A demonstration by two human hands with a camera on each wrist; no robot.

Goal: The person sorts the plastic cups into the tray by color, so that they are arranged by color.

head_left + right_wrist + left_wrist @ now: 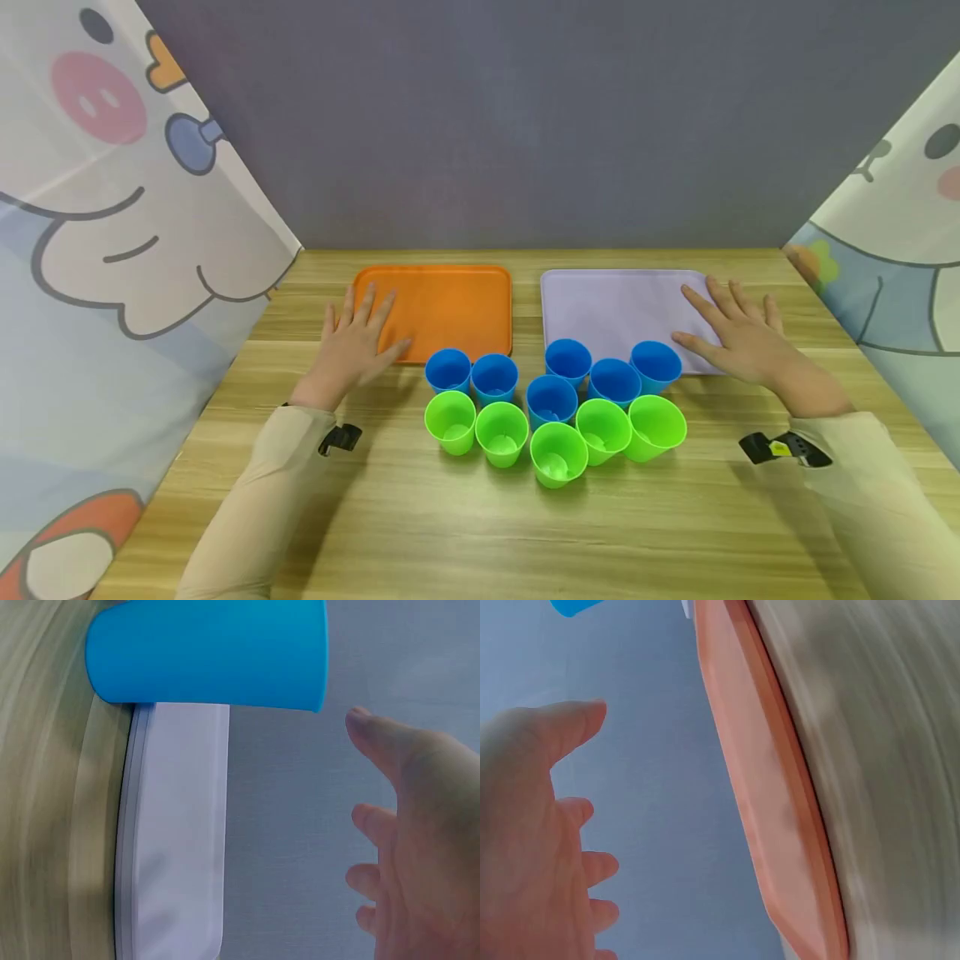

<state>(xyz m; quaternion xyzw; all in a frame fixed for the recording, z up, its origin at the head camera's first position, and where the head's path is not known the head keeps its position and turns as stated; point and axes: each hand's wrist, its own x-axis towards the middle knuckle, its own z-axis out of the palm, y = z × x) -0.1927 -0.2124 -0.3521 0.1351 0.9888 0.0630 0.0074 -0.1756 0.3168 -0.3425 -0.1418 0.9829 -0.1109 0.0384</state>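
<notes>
My left hand [349, 348], fingers spread, hovers by the left edge of an orange tray [453, 308]. At the right side of a lilac tray [611, 304], my right hand [748, 343] is held out flat with its fingers apart. Neither hand holds anything. Several blue cups [448, 371] stand upright along the near side of the trays. In front of them is a bent row of several green cups [558, 454]. The blue cup [210, 656] nearest my right hand shows large in the right wrist view, apart from the thumb.
All of it is on a wood-grain table [420, 533]. A grey panel [525, 125] rises behind the table's far edge. Cartoon-printed sheets hang at the left [150, 208] and right [900, 250]. Dark straps with small devices sit on both wrists.
</notes>
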